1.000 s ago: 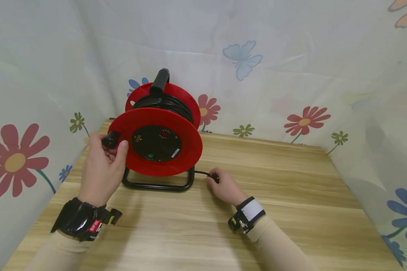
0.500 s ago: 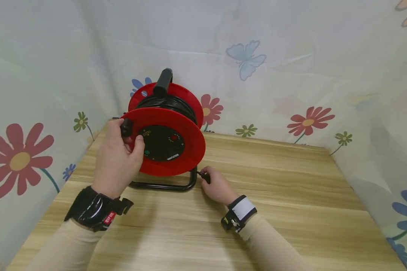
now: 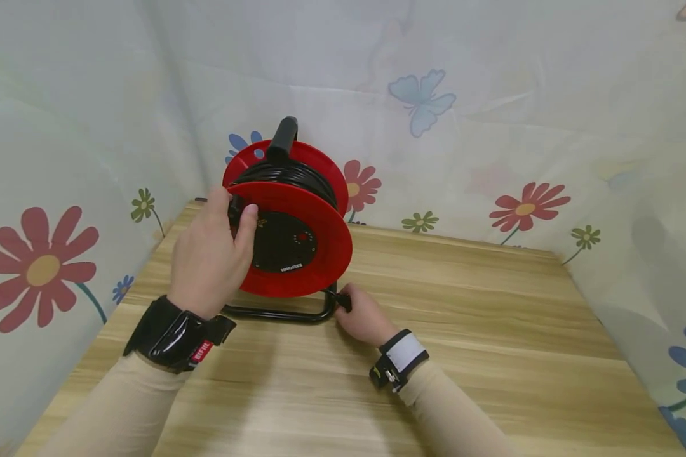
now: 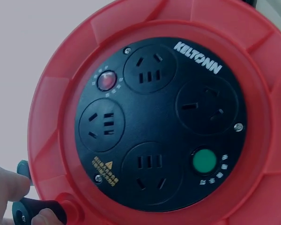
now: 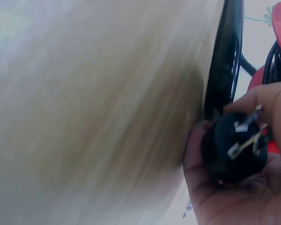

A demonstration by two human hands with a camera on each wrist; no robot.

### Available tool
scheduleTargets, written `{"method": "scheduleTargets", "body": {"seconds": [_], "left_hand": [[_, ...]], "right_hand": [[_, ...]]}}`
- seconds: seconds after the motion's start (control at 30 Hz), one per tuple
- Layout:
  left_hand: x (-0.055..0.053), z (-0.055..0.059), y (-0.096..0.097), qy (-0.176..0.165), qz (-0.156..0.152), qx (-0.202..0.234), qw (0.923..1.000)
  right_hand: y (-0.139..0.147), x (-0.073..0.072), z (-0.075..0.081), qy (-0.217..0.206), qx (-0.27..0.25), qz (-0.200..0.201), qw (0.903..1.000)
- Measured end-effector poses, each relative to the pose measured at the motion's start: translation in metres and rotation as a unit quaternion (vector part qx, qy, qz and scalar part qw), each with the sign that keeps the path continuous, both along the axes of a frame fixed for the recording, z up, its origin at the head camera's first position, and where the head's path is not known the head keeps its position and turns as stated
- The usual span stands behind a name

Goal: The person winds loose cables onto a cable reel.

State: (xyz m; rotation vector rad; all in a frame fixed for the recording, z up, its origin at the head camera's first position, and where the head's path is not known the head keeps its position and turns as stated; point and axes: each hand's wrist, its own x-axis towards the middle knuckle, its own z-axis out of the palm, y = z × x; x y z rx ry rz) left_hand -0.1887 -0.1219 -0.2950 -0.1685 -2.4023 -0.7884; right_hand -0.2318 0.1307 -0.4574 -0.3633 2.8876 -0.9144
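Observation:
A red cable reel [image 3: 326, 257] stands on its black tube frame, with black cord [image 3: 286, 172] wound between its discs. My left hand [image 3: 208, 257] grips the black crank knob [image 4: 37, 210] at the upper left of the front disc. In the left wrist view, the disc's black socket panel [image 4: 150, 126] faces me, with a red button and a green one. By the frame's right corner, my right hand [image 3: 367, 317] holds the cord's black plug [image 5: 232, 150]. Its metal prongs [image 5: 246, 143] point outward in the right wrist view. Only a short bit of cord shows between plug and reel.
A dark carry handle [image 3: 282, 139] tops the reel. The frame's front bar [image 3: 280, 315] lies on the wooden table [image 3: 463, 317]. A flower-printed curtain [image 3: 491, 95] closes in the back and both sides.
The crank knob has gone up and to the right with my left hand, turning the reel clockwise. My right hand has moved left with the plug, close to the frame, and less cord shows.

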Motion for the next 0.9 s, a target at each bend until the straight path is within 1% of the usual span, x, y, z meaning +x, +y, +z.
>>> {"method": "scheduleTargets", "body": {"seconds": [0.13,0.27,0.33,0.47,0.6,0.73,0.9], "left_hand": [[-0.003,0.002,0.005,0.026,0.012,-0.035,0.9990],[-0.004,0.002,0.011,0.045,0.007,-0.056,0.9974],[-0.005,0.001,0.015,0.048,0.005,-0.062,0.9969],[-0.005,0.000,0.023,0.053,0.009,-0.068,0.9962],[-0.005,-0.002,0.028,0.059,0.022,-0.071,0.9955],[-0.007,-0.002,0.031,0.070,0.028,-0.082,0.9938],[-0.010,-0.001,0.034,0.091,0.016,-0.101,0.9907]], "right_hand": [[0.000,-0.002,0.003,-0.019,-0.010,-0.015,0.9997],[-0.003,-0.006,-0.001,-0.034,0.004,-0.031,0.9990],[-0.007,-0.007,-0.003,-0.036,0.010,-0.043,0.9984],[-0.014,-0.009,-0.007,-0.020,0.017,-0.067,0.9974],[-0.020,-0.011,-0.010,-0.004,0.038,-0.075,0.9965],[-0.019,-0.015,-0.005,-0.030,0.045,-0.067,0.9963],[-0.012,-0.018,0.008,-0.098,0.032,-0.042,0.9938]]}}
